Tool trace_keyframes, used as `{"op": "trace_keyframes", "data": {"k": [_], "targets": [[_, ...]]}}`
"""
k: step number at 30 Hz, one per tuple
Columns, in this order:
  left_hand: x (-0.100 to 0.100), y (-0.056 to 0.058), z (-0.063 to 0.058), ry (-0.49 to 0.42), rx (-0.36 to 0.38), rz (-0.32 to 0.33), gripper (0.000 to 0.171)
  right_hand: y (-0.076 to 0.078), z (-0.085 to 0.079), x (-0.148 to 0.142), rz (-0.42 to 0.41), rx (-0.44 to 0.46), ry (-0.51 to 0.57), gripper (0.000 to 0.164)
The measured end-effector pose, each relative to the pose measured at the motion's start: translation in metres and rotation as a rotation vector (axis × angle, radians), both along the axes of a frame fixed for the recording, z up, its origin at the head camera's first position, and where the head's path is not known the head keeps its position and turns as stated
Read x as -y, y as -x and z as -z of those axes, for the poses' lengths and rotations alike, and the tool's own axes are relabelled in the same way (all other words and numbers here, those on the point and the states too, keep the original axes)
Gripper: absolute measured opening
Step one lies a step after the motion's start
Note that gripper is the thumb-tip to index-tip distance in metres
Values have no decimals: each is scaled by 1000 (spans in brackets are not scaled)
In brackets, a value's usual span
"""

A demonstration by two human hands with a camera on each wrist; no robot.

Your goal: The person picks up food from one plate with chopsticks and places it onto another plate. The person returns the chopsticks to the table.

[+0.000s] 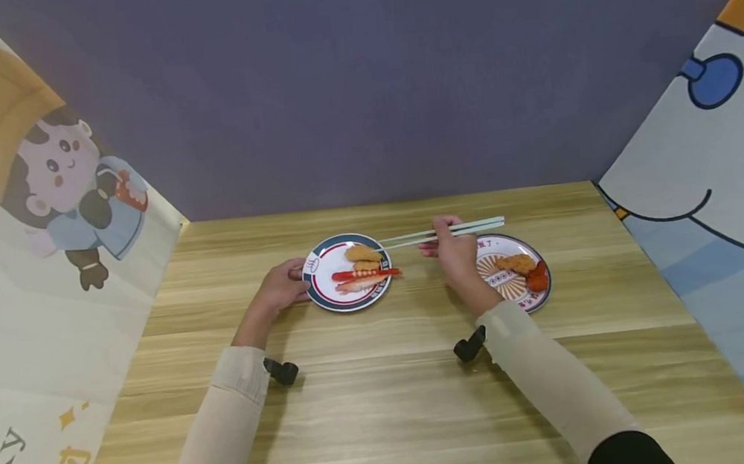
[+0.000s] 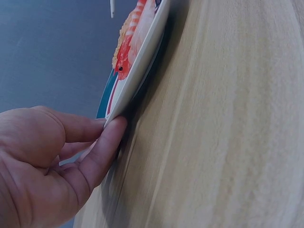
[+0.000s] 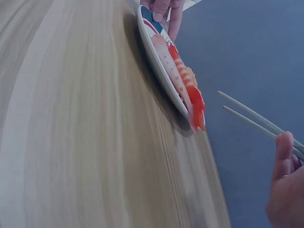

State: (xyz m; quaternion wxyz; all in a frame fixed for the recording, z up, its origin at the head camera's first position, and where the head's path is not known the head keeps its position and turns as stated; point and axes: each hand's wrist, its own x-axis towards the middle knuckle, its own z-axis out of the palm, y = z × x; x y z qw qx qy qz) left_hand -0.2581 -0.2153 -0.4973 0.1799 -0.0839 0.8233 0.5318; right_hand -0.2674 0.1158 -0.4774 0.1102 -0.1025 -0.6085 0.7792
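My left hand (image 1: 283, 284) pinches the left rim of a round plate (image 1: 329, 296) with a dark blue edge; the left wrist view shows thumb and fingers on that rim. On it lie a red shrimp (image 1: 349, 274), a paler pink shrimp (image 1: 358, 285) and two golden breaded pieces (image 1: 362, 253). My right hand (image 1: 456, 254) holds a pair of pale green chopsticks (image 1: 479, 226). Their tips, slightly parted with nothing between them in the right wrist view, point left toward the breaded pieces. Whether they touch the food I cannot tell.
A second plate (image 1: 490, 259) lies on the wooden table (image 1: 375, 403) at the right, partly behind my right hand and wrist. It bears a golden breaded piece (image 1: 515, 264) and a reddish-orange piece (image 1: 536, 277). A dark panel (image 1: 358, 84) stands behind the table, with printed panels on both sides.
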Motion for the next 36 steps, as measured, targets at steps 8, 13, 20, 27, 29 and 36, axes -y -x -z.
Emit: {"op": "trace_keyframes", "data": {"k": [8, 13, 20, 27, 29, 36], "targets": [[0, 0, -1, -9, 9, 0, 59, -4, -10, -24, -6, -28, -3, 17], [0, 0, -3, -2, 10, -6, 58, -10, -19, -42, -14, -28, -33, 17], [0, -1, -1, 5, 11, -6, 59, -20, -31, -72, 2, -11, -43, 16], [0, -1, -1, -1, 11, -12, 59, -27, -33, -109, 18, -3, -64, 15], [0, -1, 0, -4, 11, -13, 59, -30, -34, -119, 10, -3, -102, 15], [0, 0, 2, -8, 21, -18, 59, -40, -36, -146, -7, -49, -151, 17]]}}
